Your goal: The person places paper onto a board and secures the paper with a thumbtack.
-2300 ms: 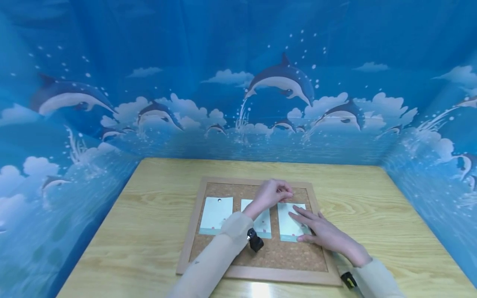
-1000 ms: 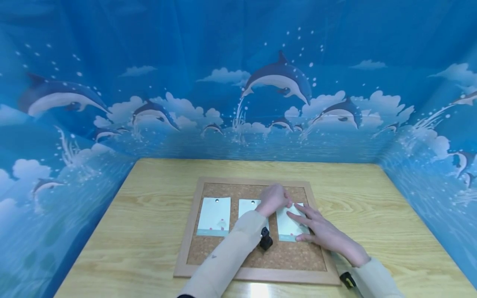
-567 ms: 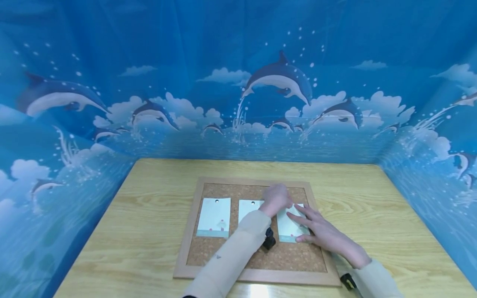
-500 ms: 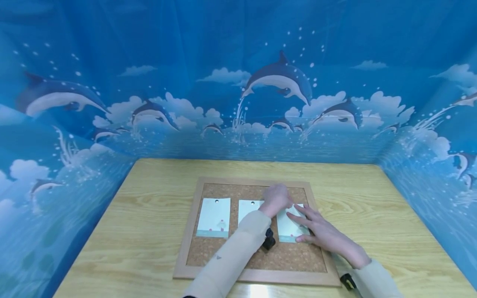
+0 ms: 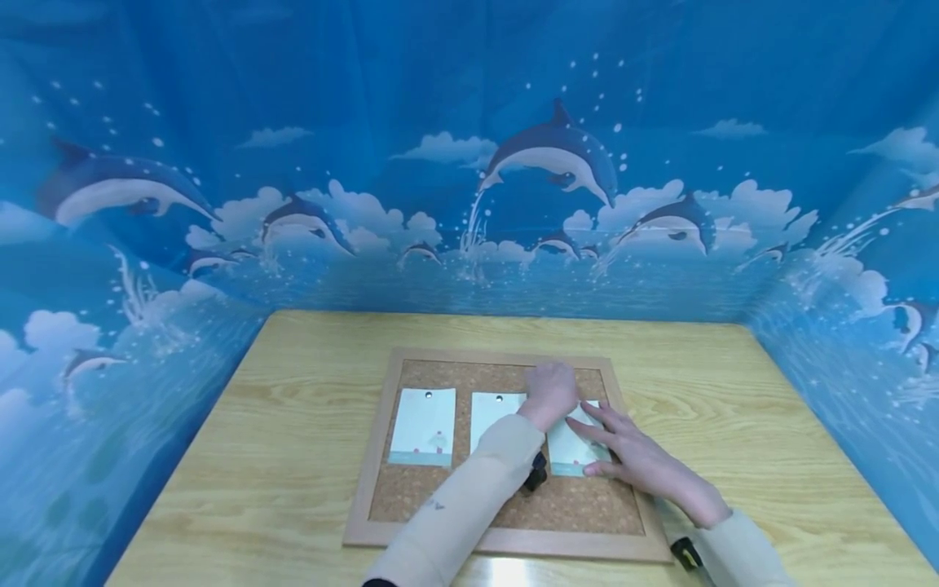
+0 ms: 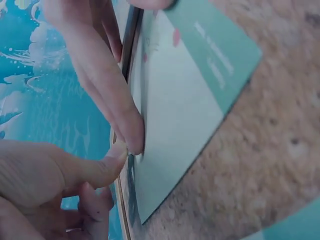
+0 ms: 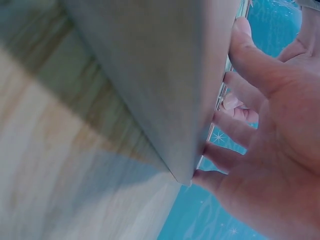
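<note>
In the head view, three pale green cards lie in a row on a framed corkboard [image 5: 411, 497]. My left hand [image 5: 548, 396] bends over the top edge of the right card [image 5: 566, 450]. The left wrist view shows its thumb and curled fingers pinching a small, mostly hidden thumbtack [image 6: 130, 154] at that edge. My right hand [image 5: 640, 458] lies with spread, straight fingers over the same card, holding it flat. The left card [image 5: 420, 424] and the middle card [image 5: 486, 414] each carry a small round thumbtack near the top; my left sleeve covers part of the middle card.
The corkboard's wooden frame [image 5: 418, 535] rests on a wood-grain table [image 5: 279, 456]. A blue curtain [image 5: 411, 98] printed with dolphins encloses the back and sides. Small black devices sit at both wrists.
My left hand has come down from above the right card to its top edge, and its wrist has shifted slightly right. My right hand stays in place on the card.
</note>
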Available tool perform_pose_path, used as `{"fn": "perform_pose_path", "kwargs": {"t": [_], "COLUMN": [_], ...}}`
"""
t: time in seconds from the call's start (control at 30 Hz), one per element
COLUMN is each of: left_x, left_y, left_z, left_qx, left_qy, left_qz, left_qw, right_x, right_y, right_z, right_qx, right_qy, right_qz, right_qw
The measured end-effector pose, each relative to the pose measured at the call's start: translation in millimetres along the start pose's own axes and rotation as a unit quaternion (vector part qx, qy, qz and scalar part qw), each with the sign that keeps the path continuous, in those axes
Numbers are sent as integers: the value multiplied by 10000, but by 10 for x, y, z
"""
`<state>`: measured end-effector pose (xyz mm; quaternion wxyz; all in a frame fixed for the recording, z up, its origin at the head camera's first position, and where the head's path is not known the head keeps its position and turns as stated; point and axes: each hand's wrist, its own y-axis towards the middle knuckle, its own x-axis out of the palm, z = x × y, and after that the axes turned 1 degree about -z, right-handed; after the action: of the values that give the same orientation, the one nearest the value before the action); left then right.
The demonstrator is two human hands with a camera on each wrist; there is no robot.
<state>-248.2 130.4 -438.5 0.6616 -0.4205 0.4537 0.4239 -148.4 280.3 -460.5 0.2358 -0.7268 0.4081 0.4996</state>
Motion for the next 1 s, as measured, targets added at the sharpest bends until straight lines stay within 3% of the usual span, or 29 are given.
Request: {"fn": "perform_pose_path", "kwargs": {"t": [0.17, 0.43, 0.7, 1.0], "left_x": [9, 27, 36, 57], "left_y": [1, 32, 55, 52], "left_z": [0, -81, -171, -155], "left_qx": [228, 393, 958, 920], "left_qy": [143, -249, -335, -138], "left_qz": [-183, -484, -406, -256], "left_qw": [9995, 9977, 9940, 9953], "right_x": [9, 39, 32, 28], "right_y": [-14, 2, -7, -12], "right_z": [2, 17, 16, 17], "right_qx": [14, -129, -107, -210], "right_qy": [-4, -132, -69, -107], "right_qz": [36, 119, 134, 168], "right_qw": [10000, 9998, 9998, 9996]}}
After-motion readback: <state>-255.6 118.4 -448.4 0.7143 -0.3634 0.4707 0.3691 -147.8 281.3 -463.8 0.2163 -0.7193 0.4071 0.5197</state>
